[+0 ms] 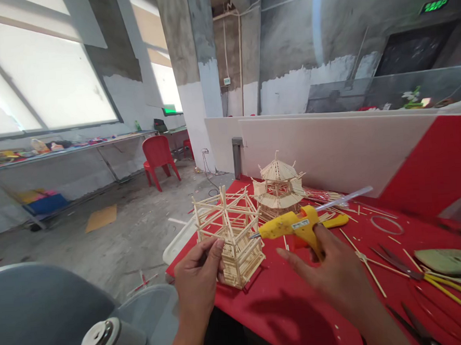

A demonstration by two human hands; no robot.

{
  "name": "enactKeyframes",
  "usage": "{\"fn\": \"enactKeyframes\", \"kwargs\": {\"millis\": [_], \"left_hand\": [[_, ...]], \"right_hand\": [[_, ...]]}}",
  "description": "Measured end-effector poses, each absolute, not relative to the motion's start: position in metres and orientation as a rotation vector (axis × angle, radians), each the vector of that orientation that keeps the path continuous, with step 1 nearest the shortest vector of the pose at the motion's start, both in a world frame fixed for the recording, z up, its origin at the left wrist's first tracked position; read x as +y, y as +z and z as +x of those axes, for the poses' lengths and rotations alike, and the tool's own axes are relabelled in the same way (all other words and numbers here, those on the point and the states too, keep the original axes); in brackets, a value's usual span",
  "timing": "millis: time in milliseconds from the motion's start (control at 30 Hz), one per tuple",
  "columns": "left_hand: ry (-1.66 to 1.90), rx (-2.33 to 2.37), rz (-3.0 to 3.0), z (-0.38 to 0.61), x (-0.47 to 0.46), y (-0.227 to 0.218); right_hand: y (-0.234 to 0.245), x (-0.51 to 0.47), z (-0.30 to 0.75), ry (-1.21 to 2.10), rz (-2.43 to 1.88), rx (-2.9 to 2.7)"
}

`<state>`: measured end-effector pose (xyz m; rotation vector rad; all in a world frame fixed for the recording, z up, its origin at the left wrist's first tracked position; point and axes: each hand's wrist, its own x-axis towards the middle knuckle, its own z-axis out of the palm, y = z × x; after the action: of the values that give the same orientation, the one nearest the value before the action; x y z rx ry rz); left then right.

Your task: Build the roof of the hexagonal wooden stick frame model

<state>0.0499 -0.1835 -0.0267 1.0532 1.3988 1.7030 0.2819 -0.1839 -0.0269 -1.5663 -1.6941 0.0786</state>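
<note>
My left hand grips the near left side of an open frame model built from thin wooden sticks, thumb and fingers closed on it. In my right hand is a yellow hot glue gun, held by its handle, with a clear glue stick poking out of the back. The thumb of that hand stretches out to the left. The gun's metal nozzle points left, close to the upright sticks of the frame; whether it touches them I cannot tell. Behind stands a roofed stick pagoda.
On the red tabletop, scissors with yellow handles, loose sticks and a clear ring lie at right. A white panel rises behind. A lidded bottle stands at lower left; a red chair is farther off.
</note>
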Motion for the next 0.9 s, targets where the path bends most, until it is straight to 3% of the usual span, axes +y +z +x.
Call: {"fn": "enactKeyframes", "kwargs": {"millis": [233,900], "left_hand": [[1.683,1.398,1.087,0.05,-0.178,-0.036],[1.673,1.433,1.083,0.052,-0.172,-0.048]], "right_hand": [[-0.024,-0.166,0.253,-0.364,-1.591,-1.766],[-0.026,-0.163,0.251,-0.434,-1.555,-1.824]]}}
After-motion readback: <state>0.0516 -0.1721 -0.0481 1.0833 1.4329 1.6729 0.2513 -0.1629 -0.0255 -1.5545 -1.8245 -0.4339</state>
